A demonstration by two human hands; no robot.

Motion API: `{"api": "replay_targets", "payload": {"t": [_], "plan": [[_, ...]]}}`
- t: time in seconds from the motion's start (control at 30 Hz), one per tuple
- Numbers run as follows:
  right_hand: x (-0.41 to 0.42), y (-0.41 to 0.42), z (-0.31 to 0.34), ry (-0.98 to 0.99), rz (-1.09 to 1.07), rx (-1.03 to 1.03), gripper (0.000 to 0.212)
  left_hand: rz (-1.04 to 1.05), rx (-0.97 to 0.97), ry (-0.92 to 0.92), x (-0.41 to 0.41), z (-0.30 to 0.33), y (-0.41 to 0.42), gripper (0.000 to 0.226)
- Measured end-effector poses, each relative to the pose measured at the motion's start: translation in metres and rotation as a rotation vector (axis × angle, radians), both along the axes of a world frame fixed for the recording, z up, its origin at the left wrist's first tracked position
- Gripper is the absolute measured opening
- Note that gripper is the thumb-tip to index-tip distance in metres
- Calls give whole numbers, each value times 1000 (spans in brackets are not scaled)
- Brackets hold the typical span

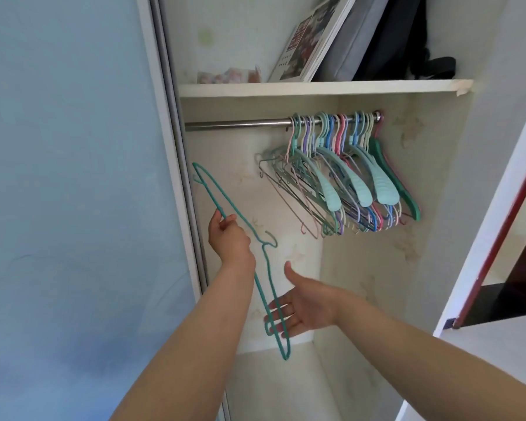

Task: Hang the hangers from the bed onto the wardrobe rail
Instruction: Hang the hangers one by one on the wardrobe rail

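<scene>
Left hand (230, 235) grips a teal wire hanger (257, 270) on its long bar, fingers curled round the wire, thumb side facing up. The hanger is held off the rail, tilted steeply: one end up by the wardrobe's left edge, the other low in front of the right hand; its hook points toward the back wall. Its lower end overlaps the right fingers, so whether wire and fingers touch cannot be told.

Right hand (301, 305) is spread wide, palm up-left, fingers straight and holding nothing (fingertips partly masked by the hanger wire).

Wardrobe rail (237, 123), a metal bar under the shelf (316, 86), is bare on its left half. A bunch of hung hangers (346, 177) crowds the right end: mint, blue, pink, lilac, one dark green at the far right. They overlap too densely to count, and the thin wire ones behind blur together.

On the shelf: a leaning picture frame (310, 41), a grey bag (362, 38) and a dark bag (407, 34) beside it, all cut off by the top edge. Small items at the shelf's left are too blurred to identify.

Blue sliding door (73, 177) fills the left side. The bed is out of view.
</scene>
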State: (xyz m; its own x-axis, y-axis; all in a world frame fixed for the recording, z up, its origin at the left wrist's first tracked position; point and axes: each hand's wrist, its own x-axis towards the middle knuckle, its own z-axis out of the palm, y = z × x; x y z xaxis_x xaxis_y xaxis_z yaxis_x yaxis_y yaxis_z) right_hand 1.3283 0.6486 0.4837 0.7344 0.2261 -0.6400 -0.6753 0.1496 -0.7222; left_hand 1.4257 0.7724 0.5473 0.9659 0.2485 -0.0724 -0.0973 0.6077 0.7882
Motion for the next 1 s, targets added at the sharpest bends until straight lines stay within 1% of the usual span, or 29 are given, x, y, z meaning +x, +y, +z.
{"api": "replay_targets", "payload": {"t": [0.07, 0.13, 0.17, 0.2, 0.23, 0.27, 0.3, 0.33, 0.37, 0.4, 0.43, 0.47, 0.5, 0.53, 0.57, 0.6, 0.63, 0.67, 0.7, 0.77, 0.83, 0.9, 1.0], "plan": [[-9, 4, -8, -51, 79, -6, 72, 2, -12, 21, 4, 0, 0, 46], [-19, 7, -9, -66, 71, -31, 42, 10, -30, 45, 12, -3, 3, 44], [-22, 9, -10, -61, 30, -43, 31, 11, -35, 58, 14, -5, 6, 43], [-22, 9, -12, -67, -63, -75, 22, 2, -40, 70, 16, -7, 8, 41], [-20, 9, -14, -97, -188, -144, 17, -5, 18, 92, 18, -10, 9, 39], [-16, 8, -14, -155, -310, -239, 13, -13, 109, 133, 19, -13, 12, 36], [-12, 6, -11, -231, -399, -340, 11, -6, 247, 210, 20, -18, 14, 37], [-9, 4, -5, -306, -442, -444, 13, -15, 298, 287, 16, -22, 16, 42], [-6, 1, 4, -371, -446, -551, 18, -60, 272, 345, 8, -24, 16, 46], [-4, -1, 14, -433, -416, -670, 23, -92, 208, 399, -2, -22, 16, 45], [-1, -2, 23, -502, -361, -807, 27, -167, 466, 427, -12, -26, 18, 42], [1, -3, 33, -583, -309, -955, 29, -205, 654, 467, -16, -38, 18, 42], [5, -3, 40, -663, -276, -1091, 31, -196, 469, 521, -11, -51, 17, 42], [7, -1, 49, -730, -265, -1188, 32, -213, 285, 525, -8, -57, 17, 41], [9, 0, 56, -785, -271, -1255, 33, -254, 313, 497, -12, -58, 18, 35], [11, 0, 64, -835, -303, -1303, 35, -336, 386, 481, -15, -57, 19, 25], [13, 0, 72, -878, -361, -1338, 36, -437, 409, 436, -16, -57, 20, 20], [14, -1, 80, -915, -430, -1361, 38, -542, 445, 368, -18, -56, 21, 22], [16, -3, 89, -951, -491, -1373, 39, -626, 475, 292, -16, -55, 21, 30], [25, -8, 108, -1003, -552, -1397, 44, -745, 599, 173, -16, -43, 23, 38], [38, -14, 125, -991, -524, -1459, 50, -781, 708, 91, -17, -33, 25, 37], [51, -15, 137, -936, -445, -1525, 55, -769, 824, 31, -19, -24, 24, 37], [64, -11, 142, -894, -401, -1534, 59, -817, 912, 2, -24, -15, 25, 39]]}}
